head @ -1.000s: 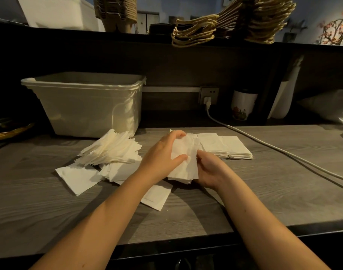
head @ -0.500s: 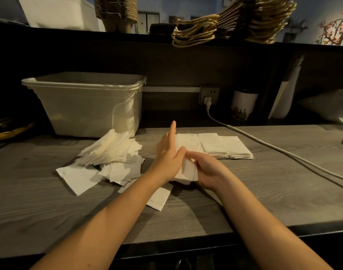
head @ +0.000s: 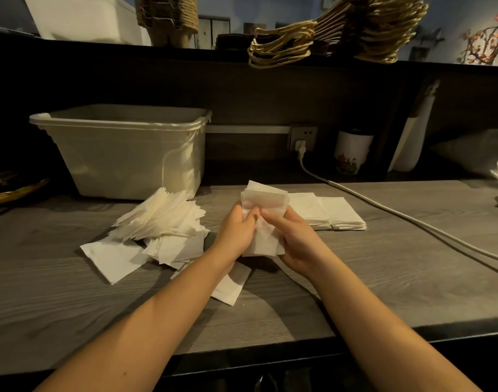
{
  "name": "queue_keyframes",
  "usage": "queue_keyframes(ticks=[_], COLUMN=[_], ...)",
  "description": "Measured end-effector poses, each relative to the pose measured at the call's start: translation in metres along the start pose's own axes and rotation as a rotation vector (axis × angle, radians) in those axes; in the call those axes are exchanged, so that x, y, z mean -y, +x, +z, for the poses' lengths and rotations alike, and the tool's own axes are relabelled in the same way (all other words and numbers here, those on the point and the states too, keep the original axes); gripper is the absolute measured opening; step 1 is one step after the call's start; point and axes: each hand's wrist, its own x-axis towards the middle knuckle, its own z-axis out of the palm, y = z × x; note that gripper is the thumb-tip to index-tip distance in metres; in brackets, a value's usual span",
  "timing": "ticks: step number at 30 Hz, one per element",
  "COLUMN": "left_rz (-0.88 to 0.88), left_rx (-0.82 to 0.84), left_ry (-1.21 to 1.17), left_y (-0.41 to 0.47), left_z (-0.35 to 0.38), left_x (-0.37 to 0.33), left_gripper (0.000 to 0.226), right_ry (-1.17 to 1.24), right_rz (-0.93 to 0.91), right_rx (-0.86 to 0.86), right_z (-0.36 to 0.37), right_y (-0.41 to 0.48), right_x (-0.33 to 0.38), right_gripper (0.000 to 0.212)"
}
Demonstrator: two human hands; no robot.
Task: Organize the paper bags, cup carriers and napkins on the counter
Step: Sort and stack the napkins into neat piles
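A wad of napkins (head: 266,199) was gripped between the left hand (head: 236,230) and right hand (head: 295,241), fingers curled round it, over the middle of the counter (head: 383,278). It was judged light, soft and easily fanned, best pinched by its side edges. A loose pile (head: 163,219) lay leftward and neat stacks (head: 335,212) just rightward. A bin (head: 123,154) at the back and a cable (head: 397,219) to the right were judged no obstacle.

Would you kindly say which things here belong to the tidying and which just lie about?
Job: held white napkin bundle; loose white napkin heap; neat napkin stacks; brown rope-handled paper bags.
Idle: cream plastic tub; white power cable; floral white cup.
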Motion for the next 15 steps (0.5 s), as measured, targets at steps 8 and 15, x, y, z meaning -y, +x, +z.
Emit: queue_keyframes(ticks=[8,15], left_rz=[0.042,0.174], left_rx=[-0.151,-0.109], left_ry=[-0.283,-0.230], left_y=[0.0026,-0.0009], left_z=[-0.0033,0.0004], left_x=[0.0018,0.0009], left_gripper=[0.009,0.029], right_ry=[-0.153,-0.445], right_rz=[0.044,-0.009], right_rx=[0.062,-0.058], right_z=[-0.0001,-0.0028], right_y=[0.0010,0.0009], right_x=[-0.0039,-0.0057], right_gripper=[0.031,0.015])
